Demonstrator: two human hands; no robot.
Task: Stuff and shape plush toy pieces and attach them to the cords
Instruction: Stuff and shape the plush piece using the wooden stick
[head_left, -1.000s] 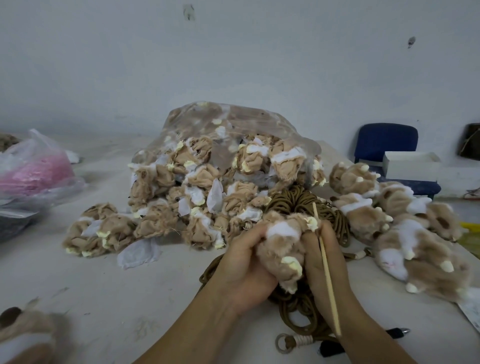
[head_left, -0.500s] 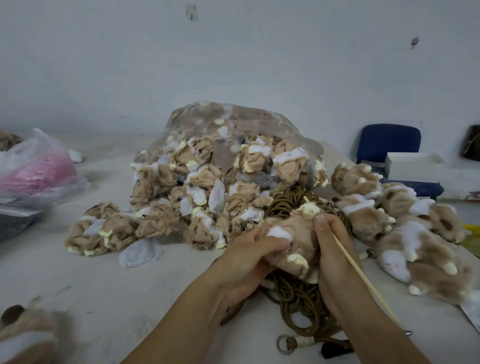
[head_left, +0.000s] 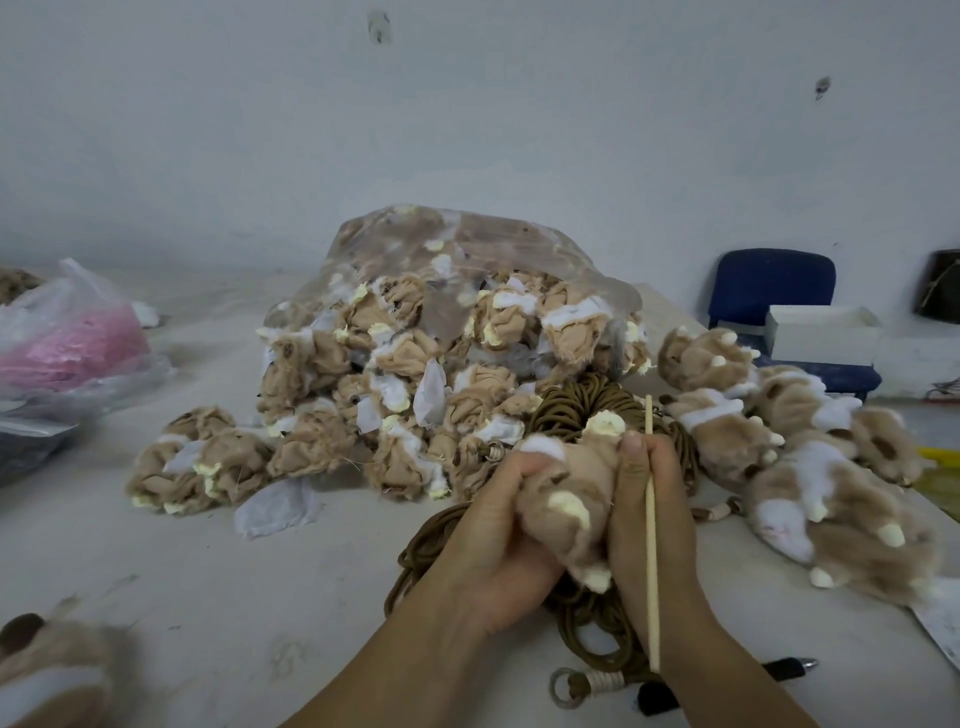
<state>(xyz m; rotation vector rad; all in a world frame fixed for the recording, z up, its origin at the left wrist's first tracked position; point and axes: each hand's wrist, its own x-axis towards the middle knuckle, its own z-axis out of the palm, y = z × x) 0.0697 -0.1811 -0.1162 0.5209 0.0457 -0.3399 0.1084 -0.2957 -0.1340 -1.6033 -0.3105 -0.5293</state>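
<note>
You squeeze the plush paw (head_left: 563, 512) between your left hand (head_left: 493, 545) and right hand (head_left: 649, 519) to shape it, right fingers (head_left: 631, 467) also pinching the wooden stick (head_left: 650, 551) ready.

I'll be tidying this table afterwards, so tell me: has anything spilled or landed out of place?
Yes. Unstuffed plush pieces lie spilled from the clear bag onto the table, some well to its left, with a loose white scrap beside them. Nothing looks damaged.
</note>
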